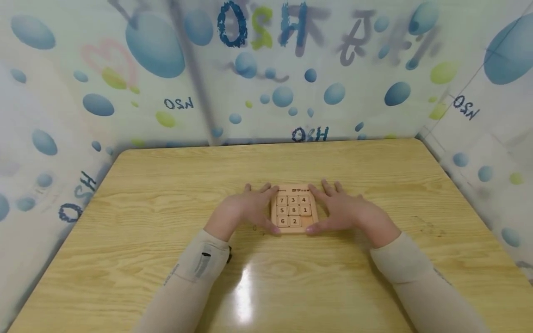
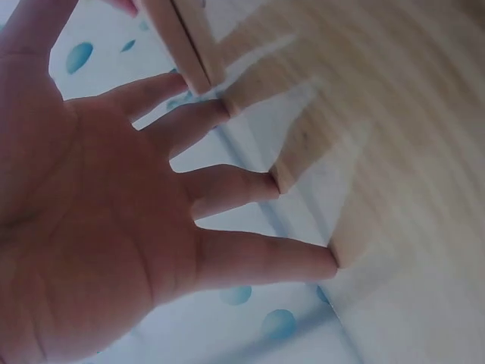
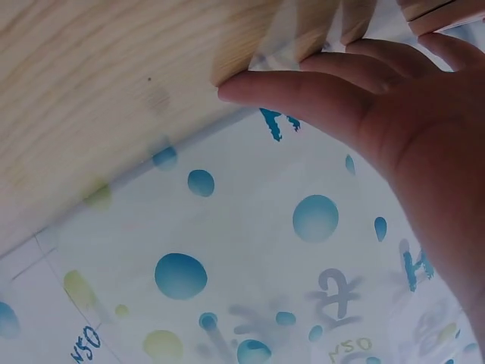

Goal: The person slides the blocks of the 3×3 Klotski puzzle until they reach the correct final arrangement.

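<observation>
A wooden sliding number puzzle (image 1: 294,230) lies flat on the table. Its square tiles (image 1: 293,210) read 7 3 4, then 5 8 1, then 6 2 with a vacant slot at the near right corner. My left hand (image 1: 256,206) frames the left side, thumb at the near corner and forefinger at the far one. Mirroring it, my right hand (image 1: 341,210) touches the right side with thumb and forefinger. In the left wrist view, the straight, spread fingers (image 2: 265,254) reach down to the tabletop. The right wrist view shows the fingers (image 3: 295,89) extended too.
The wood-grain table (image 1: 166,185) has rounded far corners. Behind it and at both sides hangs a pale sheet (image 1: 266,111) with blue and green drop prints. Light glares off the table (image 1: 243,296) in front of the puzzle.
</observation>
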`<state>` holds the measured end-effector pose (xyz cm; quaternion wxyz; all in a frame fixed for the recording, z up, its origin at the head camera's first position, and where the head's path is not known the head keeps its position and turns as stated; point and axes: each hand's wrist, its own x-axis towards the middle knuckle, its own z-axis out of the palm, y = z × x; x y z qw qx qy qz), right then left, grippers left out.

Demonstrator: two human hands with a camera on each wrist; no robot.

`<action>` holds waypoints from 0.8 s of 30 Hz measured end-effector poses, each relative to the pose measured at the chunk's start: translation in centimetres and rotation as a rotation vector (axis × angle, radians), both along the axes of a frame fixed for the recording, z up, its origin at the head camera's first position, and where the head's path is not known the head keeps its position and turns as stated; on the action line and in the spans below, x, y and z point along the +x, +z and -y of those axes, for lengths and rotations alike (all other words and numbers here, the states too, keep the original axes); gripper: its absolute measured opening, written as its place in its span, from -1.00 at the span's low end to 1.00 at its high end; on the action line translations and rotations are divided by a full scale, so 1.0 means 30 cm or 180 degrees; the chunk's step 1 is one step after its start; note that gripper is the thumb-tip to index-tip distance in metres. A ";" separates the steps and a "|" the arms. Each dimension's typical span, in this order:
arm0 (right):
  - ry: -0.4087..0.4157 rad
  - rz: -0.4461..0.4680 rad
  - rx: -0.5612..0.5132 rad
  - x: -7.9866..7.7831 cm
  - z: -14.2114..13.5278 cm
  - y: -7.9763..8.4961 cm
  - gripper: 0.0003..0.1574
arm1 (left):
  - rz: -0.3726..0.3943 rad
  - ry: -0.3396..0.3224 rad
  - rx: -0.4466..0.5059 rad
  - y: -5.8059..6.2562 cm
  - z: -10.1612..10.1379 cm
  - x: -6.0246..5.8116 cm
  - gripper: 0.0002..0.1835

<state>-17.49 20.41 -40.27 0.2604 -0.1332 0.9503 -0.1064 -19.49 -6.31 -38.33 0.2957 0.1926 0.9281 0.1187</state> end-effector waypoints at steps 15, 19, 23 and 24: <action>0.0030 -0.0031 0.0021 -0.001 -0.007 0.000 0.60 | 0.0017 0.0011 0.0029 -0.008 0.002 -0.009 0.37; 0.0045 -0.0022 0.0028 -0.003 -0.007 -0.004 0.59 | 0.0010 0.0013 -0.0014 -0.007 0.000 -0.007 0.35; 0.0050 -0.0022 0.0050 -0.003 -0.007 -0.004 0.60 | -0.0141 -0.0090 0.0005 0.008 -0.017 0.000 0.28; 0.0054 -0.0026 0.0052 -0.002 -0.007 -0.003 0.61 | -0.0211 -0.0142 0.0004 0.013 -0.027 0.003 0.25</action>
